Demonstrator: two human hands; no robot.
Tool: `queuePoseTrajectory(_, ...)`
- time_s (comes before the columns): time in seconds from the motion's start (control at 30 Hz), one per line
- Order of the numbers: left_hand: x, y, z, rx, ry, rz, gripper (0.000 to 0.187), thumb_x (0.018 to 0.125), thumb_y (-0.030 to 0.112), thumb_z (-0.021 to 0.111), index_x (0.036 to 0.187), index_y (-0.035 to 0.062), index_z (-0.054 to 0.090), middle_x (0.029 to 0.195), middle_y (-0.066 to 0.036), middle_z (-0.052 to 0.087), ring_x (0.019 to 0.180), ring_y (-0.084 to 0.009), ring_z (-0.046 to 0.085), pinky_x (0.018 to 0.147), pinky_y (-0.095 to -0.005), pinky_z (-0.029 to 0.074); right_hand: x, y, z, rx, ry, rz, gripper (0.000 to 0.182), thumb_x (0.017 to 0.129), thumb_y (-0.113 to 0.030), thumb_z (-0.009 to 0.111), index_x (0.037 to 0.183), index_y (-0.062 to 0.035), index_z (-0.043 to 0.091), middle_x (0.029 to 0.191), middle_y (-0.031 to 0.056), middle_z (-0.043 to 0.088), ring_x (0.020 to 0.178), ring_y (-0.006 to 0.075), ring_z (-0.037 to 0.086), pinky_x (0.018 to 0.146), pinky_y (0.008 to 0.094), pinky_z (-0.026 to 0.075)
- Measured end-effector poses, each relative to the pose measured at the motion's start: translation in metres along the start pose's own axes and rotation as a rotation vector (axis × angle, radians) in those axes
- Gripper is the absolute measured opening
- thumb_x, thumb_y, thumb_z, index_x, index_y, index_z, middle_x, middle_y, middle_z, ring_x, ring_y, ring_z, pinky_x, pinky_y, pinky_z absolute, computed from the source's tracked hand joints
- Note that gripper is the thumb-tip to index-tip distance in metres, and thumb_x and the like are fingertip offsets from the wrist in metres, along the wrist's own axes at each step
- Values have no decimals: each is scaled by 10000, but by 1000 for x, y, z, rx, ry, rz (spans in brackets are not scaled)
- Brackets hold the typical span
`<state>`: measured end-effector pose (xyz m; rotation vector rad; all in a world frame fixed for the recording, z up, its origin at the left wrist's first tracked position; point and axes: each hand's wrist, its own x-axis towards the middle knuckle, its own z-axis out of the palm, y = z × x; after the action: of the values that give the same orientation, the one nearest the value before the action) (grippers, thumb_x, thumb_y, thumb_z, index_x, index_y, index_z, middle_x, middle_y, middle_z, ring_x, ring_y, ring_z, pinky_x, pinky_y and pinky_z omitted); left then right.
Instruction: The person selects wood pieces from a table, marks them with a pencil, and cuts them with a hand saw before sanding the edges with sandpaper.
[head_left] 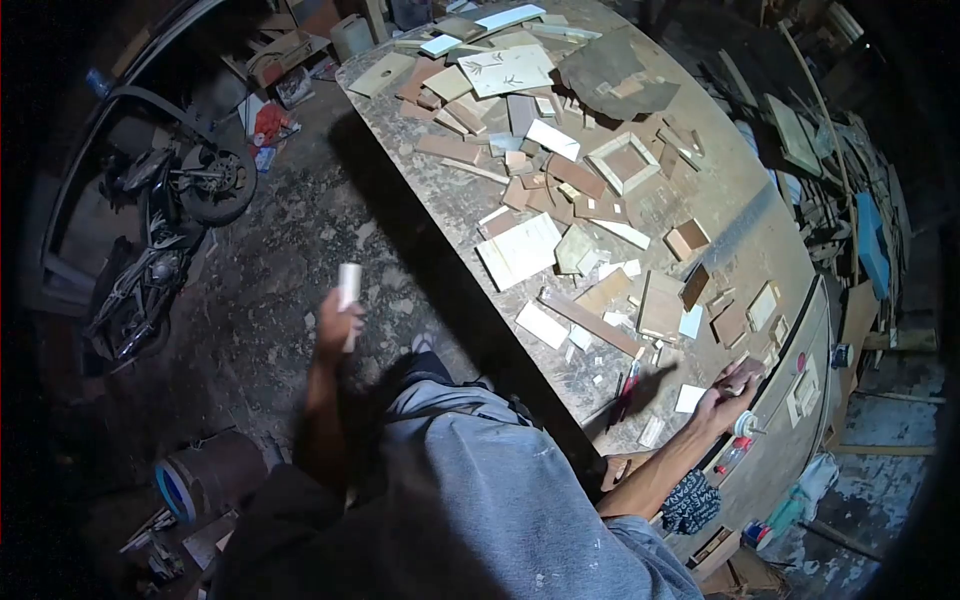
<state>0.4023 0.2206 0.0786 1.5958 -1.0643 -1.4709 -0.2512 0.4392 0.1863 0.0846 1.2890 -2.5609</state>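
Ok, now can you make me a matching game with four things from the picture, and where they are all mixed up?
Things:
1. Motorbike
2. White cylinder
3. Square wooden frame
4. Grey shirt

Places:
A. In the left hand
B. On the person's body
C. Over at the left side of the picture, away from the table
D. On the table, near lots of loose wood pieces

Right pairs: 1-C, 2-A, 3-D, 4-B
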Motion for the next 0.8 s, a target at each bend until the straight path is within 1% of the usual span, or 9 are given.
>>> queuePoseTrajectory(0.07, -15, -3, -25, -210, 334, -53, 271, 948, 106, 584, 1202, 64, 500, 865, -60, 588, 735, -181, 611, 611, -349, 571, -25, -15, 40, 16, -65, -53, 392, 971, -228, 656, 1280, -9, 556, 1078, 141, 657, 922, 229, 669, 766, 297, 572)
queuePoseTrajectory(0.17, -26, -40, -41, -675, 358, -5, 264, 960, 137, 552, 1207, 59, 498, 949, -100, 595, 786, -215, 627, 632, -378, 587, -47, 0, 80, -85, -190, -116, 363, 987, -257, 623, 1257, -21, 565, 1053, 131, 659, 930, 204, 661, 782, 279, 553)
queuePoseTrajectory(0.2, -30, -24, -19, -470, 407, -24, 309, 971, 177, 533, 1249, 49, 491, 1005, -140, 592, 866, -257, 643, 686, -431, 604, -56, 6, 90, -146, -239, -135, 354, 992, -269, 612, 1249, -29, 569, 1042, 125, 659, 930, 193, 657, 792, 271, 543)
queuePoseTrajectory(0.23, -39, -5, 5, -540, 297, -62, 352, 993, 196, 510, 1302, 28, 488, 1049, -167, 599, 937, -282, 653, 732, -438, 610, -65, 21, 92, -207, -536, -121, 321, 996, -279, 596, 1218, -48, 587, 1023, 104, 651, 930, 173, 642, 810, 257, 516)
queuePoseTrajectory(0.37, -62, 94, 96, -682, -236, -56, 235, 998, 106, 591, 1221, 30, 600, 988, -53, 665, 860, -150, 663, 785, -298, 557, -226, 94, 157, -535, -775, 217, 486, 1001, -298, 588, 1369, 17, 559, 1111, -1, 605, 969, 100, 558, 837, 275, 455)
queuePoseTrajectory(0.53, -58, 143, 129, -594, -527, 19, 234, 1002, 111, 624, 1193, -18, 662, 1012, -27, 693, 913, -72, 640, 823, -246, 529, -326, 126, 190, -522, -807, 565, 594, 956, -94, 666, 1510, -14, 466, 1130, 41, 605, 906, 91, 547, 772, 216, 463)
queuePoseTrajectory(0.63, -50, 155, 144, -553, -575, 38, 223, 998, 96, 619, 1162, -42, 681, 1000, -27, 710, 864, -70, 643, 783, -248, 534, -344, 158, 170, -733, -947, 41, 570, 965, -110, 646, 1510, -58, 485, 1217, 106, 564, 1013, 186, 568, 897, 297, 478)
queuePoseTrajectory(0.73, -46, 136, 160, -382, -532, 137, 197, 988, 77, 616, 1113, -47, 704, 944, -10, 702, 823, -52, 617, 741, -236, 515, -356, 158, 155, -828, -835, -161, 576, 962, -127, 639, 1502, -13, 474, 1259, 163, 575, 1210, 242, 558, 1026, 353, 448)
queuePoseTrajectory(0.8, -47, 122, 156, -228, -711, 148, 233, 1007, 92, 616, 1190, -37, 679, 986, -26, 714, 822, -46, 637, 737, -209, 509, -334, 156, 177, -755, -743, -49, 560, 973, -142, 630, 1490, 11, 479, 1275, 176, 579, 1221, 251, 557, 1039, 356, 434)
